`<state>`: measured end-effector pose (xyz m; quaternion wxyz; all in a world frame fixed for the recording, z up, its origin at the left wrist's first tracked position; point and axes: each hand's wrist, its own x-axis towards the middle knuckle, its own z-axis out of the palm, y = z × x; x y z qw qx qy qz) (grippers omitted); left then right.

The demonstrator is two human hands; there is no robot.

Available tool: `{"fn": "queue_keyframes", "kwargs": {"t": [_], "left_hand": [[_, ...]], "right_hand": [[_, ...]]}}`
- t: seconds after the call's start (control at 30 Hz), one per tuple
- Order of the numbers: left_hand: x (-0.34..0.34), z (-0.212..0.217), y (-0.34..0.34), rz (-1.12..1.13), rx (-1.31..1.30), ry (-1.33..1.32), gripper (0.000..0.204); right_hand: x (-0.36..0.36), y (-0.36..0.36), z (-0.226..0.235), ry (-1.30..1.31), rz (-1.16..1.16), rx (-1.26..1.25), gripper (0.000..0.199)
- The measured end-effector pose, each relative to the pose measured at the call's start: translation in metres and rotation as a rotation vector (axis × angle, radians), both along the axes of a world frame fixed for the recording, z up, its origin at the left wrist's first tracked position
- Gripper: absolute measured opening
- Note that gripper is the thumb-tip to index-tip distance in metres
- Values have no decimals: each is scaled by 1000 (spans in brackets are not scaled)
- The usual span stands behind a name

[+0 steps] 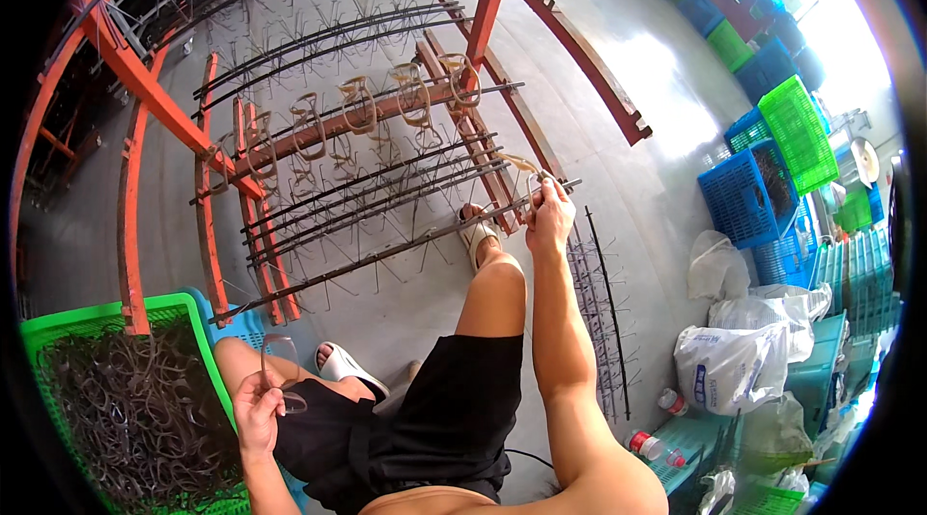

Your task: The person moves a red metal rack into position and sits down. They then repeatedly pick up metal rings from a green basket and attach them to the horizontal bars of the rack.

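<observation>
My left hand (pixel 257 411) is closed on a thin, brownish spectacle frame (pixel 293 403), held above my thigh beside the green basket (pixel 198 322). That basket is heaped with dark, tangled frames (pixel 135 409). Farther forward, my right hand (pixel 550 216) pinches a tan spectacle frame (pixel 522 164) at the right end of the nearest rod (pixel 406 245). Whether this frame hangs on the rod's wire prongs or only touches them, I cannot tell. Several similar frames (pixel 358 106) hang in a row from a rod farther back.
Orange-red rack posts (pixel 130 196) and beams carry several dark rods with wire prongs. On the right stand blue crates (pixel 744 196), a green crate (pixel 800 134), white plastic bags (pixel 734 365) and bottles (pixel 642 445). Another pronged rod (pixel 608 322) lies right of my right arm.
</observation>
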<state>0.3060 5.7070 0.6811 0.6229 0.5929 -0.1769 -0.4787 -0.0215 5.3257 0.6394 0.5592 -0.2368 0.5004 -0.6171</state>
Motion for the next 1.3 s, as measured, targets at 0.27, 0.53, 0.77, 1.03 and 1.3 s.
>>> {"fn": "queue_keyframes", "kwargs": {"t": [0.27,0.53,0.77,1.03,1.3], "left_hand": [[-6,-9,-7,-8,24,-47,28],[-13,-12,-22,3,7,-65,25],[-27,-11,-41,-61,-6,12,24],[-35,9,-60,-502,-17,-283,19],[3,20,-69,-244,-342,-317,31]], "right_hand": [[12,14,-6,146,189,-178,17],[14,25,-13,518,259,-236,23],[6,17,-16,383,185,-262,20],[31,69,33,1545,-70,-257,37],[84,162,63,424,1304,-464,16]]}}
